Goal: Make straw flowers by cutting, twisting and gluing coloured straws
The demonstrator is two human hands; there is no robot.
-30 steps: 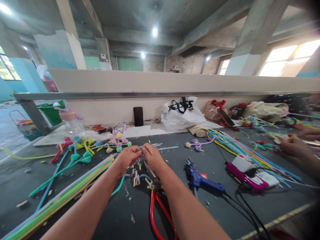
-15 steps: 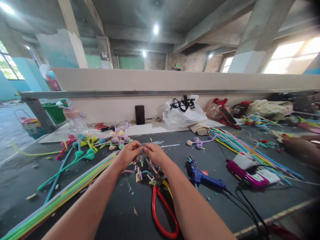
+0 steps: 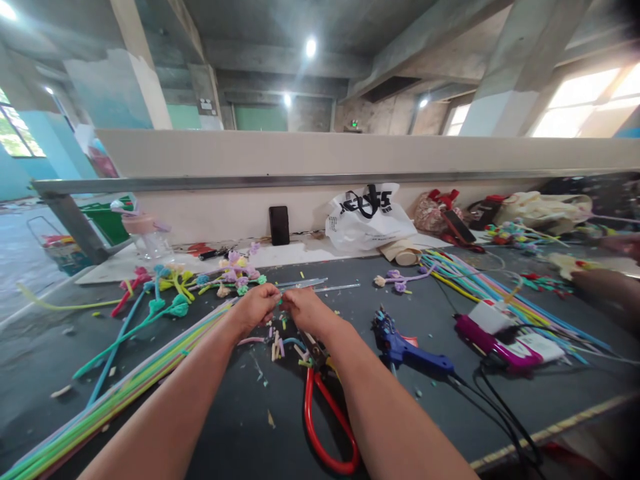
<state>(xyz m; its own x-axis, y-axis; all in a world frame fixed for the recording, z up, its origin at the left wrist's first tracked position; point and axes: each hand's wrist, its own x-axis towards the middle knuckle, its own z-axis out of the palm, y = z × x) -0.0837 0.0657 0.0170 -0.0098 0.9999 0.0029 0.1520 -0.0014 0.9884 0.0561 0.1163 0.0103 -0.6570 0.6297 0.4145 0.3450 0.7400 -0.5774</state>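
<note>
My left hand and my right hand meet over the middle of the dark table, fingertips pinched close together. Something small is between them, with a speck of teal showing, but the fingers hide what it is. Beneath my right forearm lies a pair of scissors with red handles, its blades partly covered by my right hand. Short cut pieces of pipe cleaner are scattered below my hands. Just beyond the fingers are thin clear sticks. A bundle of long pastel pipe cleaners runs along my left forearm.
Fuzzy flower stems lie at left. To the right are a blue glue gun with a cable, a magenta device and more pipe cleaners. A phone and a white bag stand behind. Another person's hand is far right.
My fingertips have shifted slightly left and stay pinched together. My right hand now covers more of the scissor blades. The other person's hands at far right have moved.
</note>
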